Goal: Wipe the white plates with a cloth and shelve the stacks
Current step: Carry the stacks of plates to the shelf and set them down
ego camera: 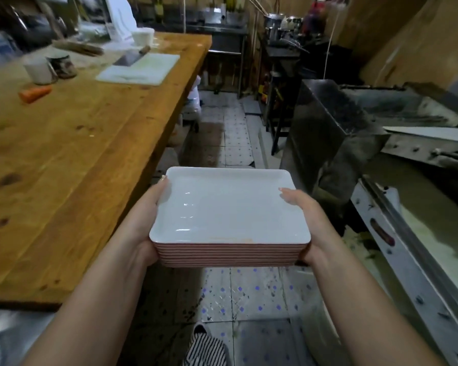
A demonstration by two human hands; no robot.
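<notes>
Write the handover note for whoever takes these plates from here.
Left hand grips the left side of the plate stack, thumb on the rim. Right hand grips the right side, thumb on the top plate.
The stack is held level in the air over the tiled floor, right of the wooden table.
No cloth in view, so wiping looks finished for this stack, though a faint reddish smear shows near the top plate's front edge.
Left: carry the stack to its shelf and set it down. No shelf is in view.

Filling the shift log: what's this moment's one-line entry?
left hand + right hand | carrying | stack of white rectangular plates | over tiled floor
</notes>
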